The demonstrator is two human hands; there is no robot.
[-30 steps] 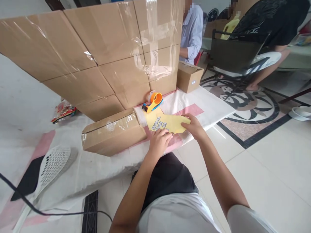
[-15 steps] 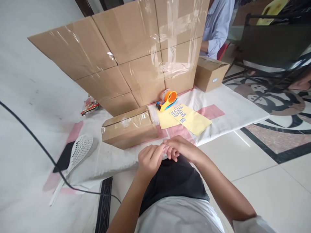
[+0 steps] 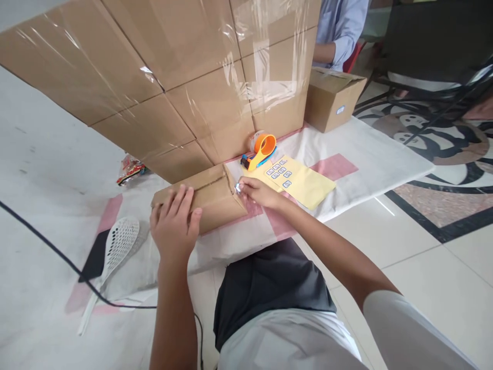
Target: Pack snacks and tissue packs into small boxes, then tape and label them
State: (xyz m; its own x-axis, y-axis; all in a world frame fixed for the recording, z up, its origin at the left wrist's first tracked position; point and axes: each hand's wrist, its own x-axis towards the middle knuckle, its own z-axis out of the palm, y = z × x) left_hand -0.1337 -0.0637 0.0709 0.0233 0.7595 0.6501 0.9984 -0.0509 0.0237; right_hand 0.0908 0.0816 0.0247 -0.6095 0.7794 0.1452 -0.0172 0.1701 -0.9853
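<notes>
A small taped cardboard box [image 3: 219, 208] lies on the cloth-covered table in front of me. My left hand [image 3: 175, 218] rests on its left part, fingers spread over the top and near side. At the box's right end, my right hand [image 3: 254, 191] pinches a small sticker [image 3: 238, 188] between thumb and fingertips, close to the cardboard. Just beyond that hand is a yellow sheet [image 3: 308, 182] with several small printed labels, partly over another yellow sheet. An orange and yellow tape dispenser [image 3: 264, 146] stands behind the sheets.
Stacked, taped cardboard boxes [image 3: 215, 103] rise like a wall behind. Another labelled box [image 3: 333, 100] stands at the right, near a person's sleeve [image 3: 348, 31]. A white slotted racket-like object [image 3: 121, 241] and a black cable [image 3: 50, 246] are at the left.
My hands have parted from in front of my lap. The left has moved onto the box, and the right has carried the sticker to the box's right end. The view has shifted too.
</notes>
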